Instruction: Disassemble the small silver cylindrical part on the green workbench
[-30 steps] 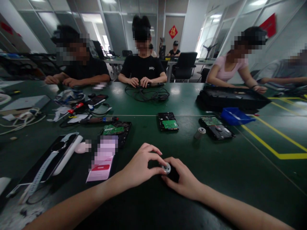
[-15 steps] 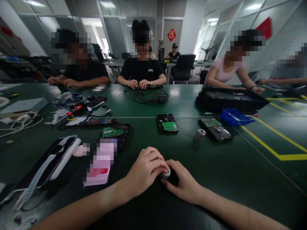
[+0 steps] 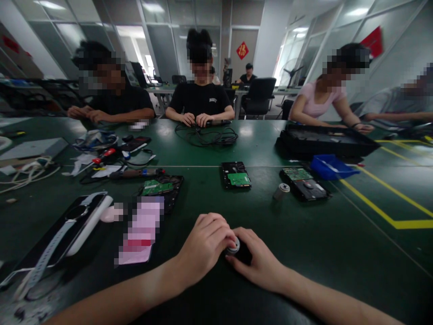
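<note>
A small silvery metal cylinder (image 3: 234, 248) stands on the table between my hands, its round top partly covered. My left hand (image 3: 206, 248) is closed, thumb and fingertips pinching at the top of the cylinder. Curled round the cylinder's right side is my right hand (image 3: 259, 259), thumb in front and fingers behind. A similar metal cylinder (image 3: 281, 192) stands farther off to the right. Beside it lies a hard drive (image 3: 306, 184) with a green circuit board. Another hard drive (image 3: 237, 175) lies straight ahead.
At left are a third hard drive (image 3: 165, 192), a pink-screened phone (image 3: 140, 234), a watch (image 3: 78, 212) on a dark slab and an electric screwdriver (image 3: 137, 174). A blue bin (image 3: 333, 167) and black tray (image 3: 328, 140) stand at right. Co-workers sit opposite, one handling a black cable (image 3: 213, 136).
Both hands stay at the cylinder. My left hand's fingers have shifted slightly downward and curled a little more over its top.
</note>
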Demonstrator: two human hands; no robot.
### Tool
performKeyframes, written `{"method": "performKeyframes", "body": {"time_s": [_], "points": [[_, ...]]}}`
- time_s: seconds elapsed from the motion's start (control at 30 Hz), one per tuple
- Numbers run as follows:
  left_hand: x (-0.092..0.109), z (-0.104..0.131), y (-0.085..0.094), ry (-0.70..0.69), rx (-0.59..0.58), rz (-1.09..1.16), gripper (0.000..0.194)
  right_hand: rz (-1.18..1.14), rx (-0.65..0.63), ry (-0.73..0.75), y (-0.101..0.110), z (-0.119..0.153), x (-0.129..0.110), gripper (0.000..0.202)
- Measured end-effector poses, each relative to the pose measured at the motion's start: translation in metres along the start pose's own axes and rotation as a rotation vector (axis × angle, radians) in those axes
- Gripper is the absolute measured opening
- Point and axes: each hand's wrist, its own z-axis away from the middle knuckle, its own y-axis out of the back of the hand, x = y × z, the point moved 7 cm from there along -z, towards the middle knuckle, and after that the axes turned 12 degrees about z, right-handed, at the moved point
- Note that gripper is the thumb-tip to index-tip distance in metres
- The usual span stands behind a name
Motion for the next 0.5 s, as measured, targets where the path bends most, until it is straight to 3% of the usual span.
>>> {"method": "performKeyframes", "body": {"time_s": [0.3, 0.4, 0.5], "points": [[-0.001, 0.004, 0.001, -0.110, 0.086, 0.099, 0.018, 0.025, 0.038, -0.006, -0.003, 0.001, 0.005, 0.035], [-0.006, 0.004, 0.004, -0.074, 0.159, 0.156, 0.008, -0.003, 0.011, -0.001, -0.002, 0.001, 0.003, 0.036], [-0.010, 0.005, 0.007, 0.001, 0.228, 0.183, 0.015, -0.022, -0.004, -0.017, -0.002, 0.000, 0.003, 0.037]]}}
